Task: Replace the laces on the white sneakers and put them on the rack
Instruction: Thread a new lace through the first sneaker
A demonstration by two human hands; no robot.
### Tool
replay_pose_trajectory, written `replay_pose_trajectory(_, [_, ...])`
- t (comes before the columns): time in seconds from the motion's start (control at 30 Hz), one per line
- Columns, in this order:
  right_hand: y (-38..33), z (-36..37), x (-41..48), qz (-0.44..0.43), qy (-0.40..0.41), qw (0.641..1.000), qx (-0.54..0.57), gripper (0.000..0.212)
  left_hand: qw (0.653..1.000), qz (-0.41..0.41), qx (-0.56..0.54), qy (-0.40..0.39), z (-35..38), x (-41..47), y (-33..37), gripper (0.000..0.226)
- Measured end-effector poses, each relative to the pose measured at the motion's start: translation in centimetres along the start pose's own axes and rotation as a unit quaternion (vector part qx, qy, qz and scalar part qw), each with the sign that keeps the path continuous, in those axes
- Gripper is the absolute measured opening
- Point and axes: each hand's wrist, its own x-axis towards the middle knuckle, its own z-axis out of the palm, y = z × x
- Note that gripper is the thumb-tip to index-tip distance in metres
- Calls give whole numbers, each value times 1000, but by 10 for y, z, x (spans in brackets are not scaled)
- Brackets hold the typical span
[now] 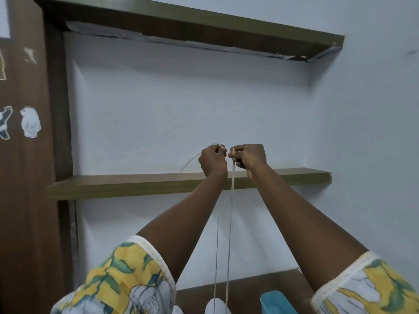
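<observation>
- The left hand (213, 160) and the right hand (248, 157) are both curled tight. Each one pinches the white lace (231, 200), up high and side by side.
- Two strands run straight down to the white shoe (214, 305) at the bottom edge. Only a bit of it shows.
- The shelf (136, 185) behind the hands has no shoe on it yet.
- A hard pull could tip the shoe, I think. A slipped pinch could leave one end short.

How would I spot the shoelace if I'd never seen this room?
Find the lower brown shelf on the pale wall. Before its middle, left hand and right hand pinch the lace. It is the only thin white strand, dropping in two lines to the sneaker below.
</observation>
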Motion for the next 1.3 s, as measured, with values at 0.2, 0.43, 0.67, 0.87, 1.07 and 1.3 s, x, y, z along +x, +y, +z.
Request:
replay_pose_trajectory(0.2, [1, -8, -5, -7, 11, 1000, 4, 17, 999, 45, -7, -17, 1, 0, 24, 21])
replay_pose_trajectory(0.43, [16, -10, -16, 26, -5, 997, 68, 10, 997, 24, -16, -68, 0, -12, 5, 18])
replay_pose_trajectory(0.67, [50, -7, -29, 200, -41, 976, 78, 21, 981, 68, 135, -120, -11, -40, -60, 21])
replay_pose_trajectory(0.87, [90, -9, -40, 267, -46, 961, 47, 22, 951, 62, 247, -175, -21, -54, -105, 27])
replay_pose_trajectory(1.07, [118, -3, -48, 280, -54, 958, 18, 18, 896, 102, 387, -195, -32, -71, -124, 28])
replay_pose_trajectory(1.3, [148, 4, -60, 275, -42, 959, -44, 21, 814, 123, 503, -262, -38, -82, -146, 26])
